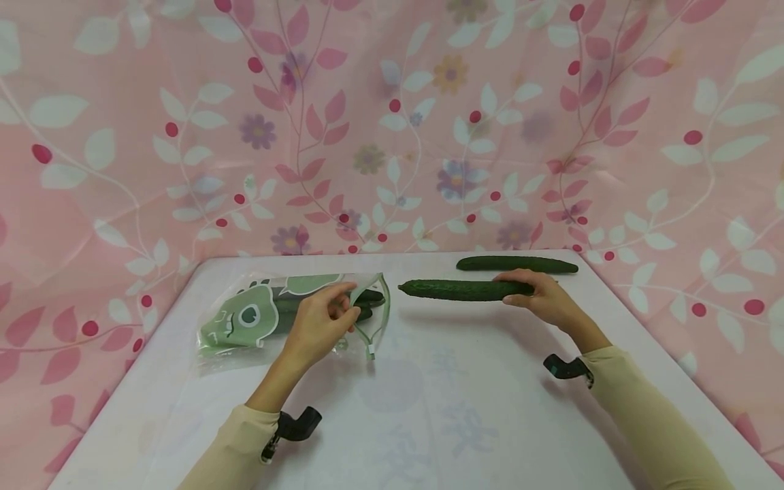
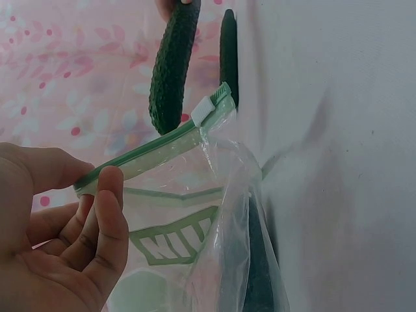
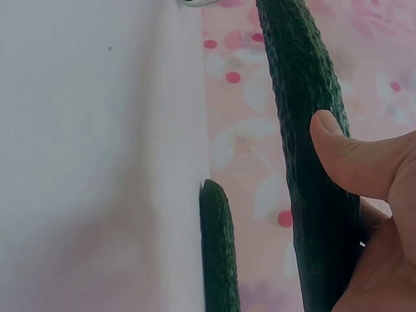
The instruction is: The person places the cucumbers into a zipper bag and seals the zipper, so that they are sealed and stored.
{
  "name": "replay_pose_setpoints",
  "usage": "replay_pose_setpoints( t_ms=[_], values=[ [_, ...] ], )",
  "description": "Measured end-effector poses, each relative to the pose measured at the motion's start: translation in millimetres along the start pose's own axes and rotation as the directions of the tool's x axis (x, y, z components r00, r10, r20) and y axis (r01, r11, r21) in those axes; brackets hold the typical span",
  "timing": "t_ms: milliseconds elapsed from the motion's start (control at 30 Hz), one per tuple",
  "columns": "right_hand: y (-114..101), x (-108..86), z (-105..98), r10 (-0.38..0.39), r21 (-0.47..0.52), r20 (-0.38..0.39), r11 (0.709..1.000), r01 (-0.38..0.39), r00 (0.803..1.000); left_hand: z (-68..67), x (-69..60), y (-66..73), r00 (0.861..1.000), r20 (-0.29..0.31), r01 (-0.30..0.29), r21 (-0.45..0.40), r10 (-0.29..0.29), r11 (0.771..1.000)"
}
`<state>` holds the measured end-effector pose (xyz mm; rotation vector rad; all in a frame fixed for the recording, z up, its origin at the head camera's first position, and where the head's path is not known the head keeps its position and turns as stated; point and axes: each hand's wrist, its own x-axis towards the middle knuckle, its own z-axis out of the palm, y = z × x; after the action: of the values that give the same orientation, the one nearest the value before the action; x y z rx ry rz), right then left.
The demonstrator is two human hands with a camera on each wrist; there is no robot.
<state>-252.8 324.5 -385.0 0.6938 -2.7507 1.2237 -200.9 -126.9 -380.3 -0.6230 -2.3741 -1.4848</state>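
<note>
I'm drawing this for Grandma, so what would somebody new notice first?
Probably the pink flowery cloth behind the white table, since it fills the top of the head view. Next, the dark green cucumber in the right grip, held above the table in front of a second cucumber lying near the back edge. On the left, the left grip pinches a green cartoon-faced bag by its edge.

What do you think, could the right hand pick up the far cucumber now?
Probably not: the right hand looks close to the far cucumber, but it is occupied, gripping another cucumber.
</note>
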Motion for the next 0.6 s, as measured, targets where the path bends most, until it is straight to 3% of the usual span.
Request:
replay_pose_setpoints(
  t_ms=[600],
  values=[
    [-9.4,9.6,22.6,-0.025,0.034,0.012,0.999,0.025,1.0,-0.4,-0.4,0.1,1.0,0.005,-0.004,0.016,0.004,1.0]
  ],
)
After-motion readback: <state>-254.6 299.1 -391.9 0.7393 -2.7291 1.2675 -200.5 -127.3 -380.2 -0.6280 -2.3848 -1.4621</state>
